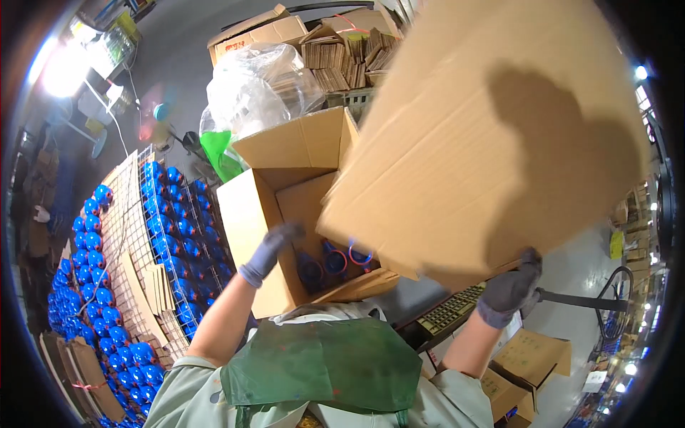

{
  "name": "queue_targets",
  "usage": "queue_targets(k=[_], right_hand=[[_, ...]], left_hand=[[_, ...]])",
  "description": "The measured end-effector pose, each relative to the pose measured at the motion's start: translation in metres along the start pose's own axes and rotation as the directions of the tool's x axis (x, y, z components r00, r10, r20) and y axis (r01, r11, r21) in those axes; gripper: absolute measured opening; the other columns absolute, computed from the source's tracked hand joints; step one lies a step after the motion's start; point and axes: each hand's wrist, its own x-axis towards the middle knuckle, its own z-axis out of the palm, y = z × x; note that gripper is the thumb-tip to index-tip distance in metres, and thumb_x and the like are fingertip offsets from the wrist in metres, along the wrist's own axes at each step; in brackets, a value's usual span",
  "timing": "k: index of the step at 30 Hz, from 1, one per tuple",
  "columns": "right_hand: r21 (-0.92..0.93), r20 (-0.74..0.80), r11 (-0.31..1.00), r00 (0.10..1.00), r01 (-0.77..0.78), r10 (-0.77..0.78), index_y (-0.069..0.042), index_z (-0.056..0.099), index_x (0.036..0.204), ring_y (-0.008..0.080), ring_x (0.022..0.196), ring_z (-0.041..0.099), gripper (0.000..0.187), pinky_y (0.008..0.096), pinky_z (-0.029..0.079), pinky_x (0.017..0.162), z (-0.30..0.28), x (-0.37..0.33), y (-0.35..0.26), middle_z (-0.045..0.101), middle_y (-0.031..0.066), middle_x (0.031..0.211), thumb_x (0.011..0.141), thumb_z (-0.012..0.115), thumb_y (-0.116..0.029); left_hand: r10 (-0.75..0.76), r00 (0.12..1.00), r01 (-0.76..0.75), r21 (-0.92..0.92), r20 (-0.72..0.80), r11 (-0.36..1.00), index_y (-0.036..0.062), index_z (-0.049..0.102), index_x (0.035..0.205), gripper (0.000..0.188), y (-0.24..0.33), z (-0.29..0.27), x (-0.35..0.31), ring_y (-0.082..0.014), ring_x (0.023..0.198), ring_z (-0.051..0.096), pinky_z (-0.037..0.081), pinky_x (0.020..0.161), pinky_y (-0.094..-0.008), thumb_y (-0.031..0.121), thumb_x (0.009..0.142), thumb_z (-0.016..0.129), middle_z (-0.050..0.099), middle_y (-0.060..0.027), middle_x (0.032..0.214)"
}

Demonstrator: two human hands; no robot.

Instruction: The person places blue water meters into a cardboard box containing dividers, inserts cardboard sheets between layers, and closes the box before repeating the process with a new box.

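A large brown cardboard piece is raised at the right, with a dark shadow across it. My right hand, in a dark grey glove, grips its lower edge. In front of me stands an open cardboard box, its flaps spread. Blue round items with red rims sit in the bottom of the box, partly covered by the raised cardboard. My left hand, gloved in grey, is over the box's left side, fingers stretched toward the inside and somewhat blurred. I see nothing in it.
Wire racks at the left carry rows of blue round items. Behind the box are a clear plastic bag and stacked cardboard pieces. A keyboard lies near my right forearm, with another open carton beyond.
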Motion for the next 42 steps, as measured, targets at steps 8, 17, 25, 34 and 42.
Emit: queue_targets(k=[8, 17, 25, 34, 42], right_hand=[[-0.019, 0.057, 0.942, 0.94, -0.335, 0.335, 0.001, 0.067, 0.094, 0.0151, 0.086, 0.06, 0.013, 0.0305, 0.047, 0.087, 0.067, -0.077, 0.063, 0.065, 0.0048, 0.087, 0.094, 0.06, -0.011], [-0.854, 0.454, 0.427, 0.826, 0.297, 0.333, -0.004, 0.062, 0.108, 0.0429, 0.078, 0.066, 0.029, 0.0485, 0.053, 0.07, 0.125, -0.093, 0.095, 0.068, 0.0214, 0.081, 0.092, 0.062, -0.029], [-0.912, 0.377, 0.32, 0.833, 0.257, 0.405, -0.005, 0.057, 0.091, 0.045, 0.074, 0.065, 0.024, 0.0534, 0.052, 0.066, 0.126, -0.091, 0.124, 0.067, 0.0225, 0.077, 0.093, 0.058, -0.029], [-0.925, 0.38, 0.227, 0.773, 0.305, 0.508, -0.007, 0.061, 0.099, 0.0439, 0.081, 0.068, 0.029, 0.0543, 0.053, 0.072, 0.133, -0.091, 0.184, 0.07, 0.0222, 0.085, 0.093, 0.054, -0.034], [-0.843, 0.535, 0.221, 0.728, 0.49, 0.428, -0.006, 0.051, 0.141, 0.0427, 0.113, 0.06, 0.054, 0.051, 0.05, 0.095, 0.116, -0.121, 0.259, 0.058, 0.0251, 0.132, 0.1, 0.048, -0.041]], left_hand=[[-0.05, 0.933, 0.039, -0.039, -0.355, 0.998, 0.0017, 0.071, 0.109, 0.031, 0.179, -0.017, -0.058, -0.0135, 0.082, 0.066, 0.052, 0.071, -0.0271, 0.027, 0.09, 0.071, 0.071, -0.0036, 0.098], [0.131, 0.642, -0.366, -0.153, -0.755, 0.918, -0.002, 0.055, 0.133, 0.041, 0.117, -0.124, -0.151, -0.022, 0.109, 0.064, 0.052, 0.093, -0.0342, 0.021, 0.1, 0.061, 0.064, -0.0111, 0.125], [0.048, 0.664, -0.298, -0.205, -0.747, 0.932, -0.0007, 0.054, 0.132, 0.039, 0.088, -0.087, -0.178, -0.023, 0.113, 0.062, 0.048, 0.098, -0.037, 0.02, 0.1, 0.058, 0.063, -0.0119, 0.123], [0.074, 0.672, -0.301, -0.181, -0.737, 0.936, 0.0012, 0.058, 0.128, 0.038, 0.103, -0.056, -0.167, -0.018, 0.106, 0.064, 0.051, 0.09, -0.0318, 0.026, 0.1, 0.063, 0.066, -0.0089, 0.118], [0.009, 0.707, -0.195, -0.182, -0.708, 0.964, 0.0009, 0.061, 0.124, 0.034, 0.094, -0.036, -0.156, -0.0174, 0.097, 0.066, 0.052, 0.087, -0.0311, 0.023, 0.099, 0.062, 0.069, -0.0075, 0.108]])
